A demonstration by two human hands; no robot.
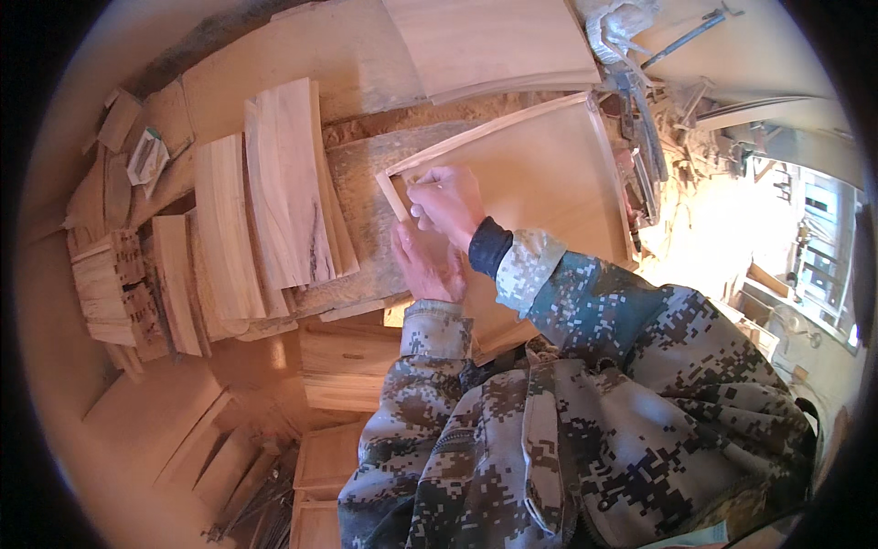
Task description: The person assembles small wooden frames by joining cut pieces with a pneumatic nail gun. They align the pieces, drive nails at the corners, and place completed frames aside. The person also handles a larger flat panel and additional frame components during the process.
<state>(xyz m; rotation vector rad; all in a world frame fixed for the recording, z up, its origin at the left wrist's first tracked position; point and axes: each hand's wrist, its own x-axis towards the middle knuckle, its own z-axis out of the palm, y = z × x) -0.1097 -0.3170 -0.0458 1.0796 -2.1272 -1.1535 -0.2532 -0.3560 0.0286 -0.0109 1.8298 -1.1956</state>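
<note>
A shallow wooden frame with a flat panel (549,185) inside its raised edge strips lies on the workbench in front of me. My right hand (446,200) is over the frame's left corner, its fingers curled together; whether something small is pinched between them cannot be told. Just below it, my left hand (431,264) rests along the short edge strip (393,197), palm turned toward the panel, fingertips at the strip. The long edge strip (487,130) runs from that corner up to the far right corner.
Stacked wooden boards (285,185) lie left of the frame on the dusty bench (370,240). Beyond it is a large pale panel (501,48). Clutter and tools (641,137) border the right side. A slotted wooden piece (350,357) and wooden boxes (329,460) stand below the bench edge.
</note>
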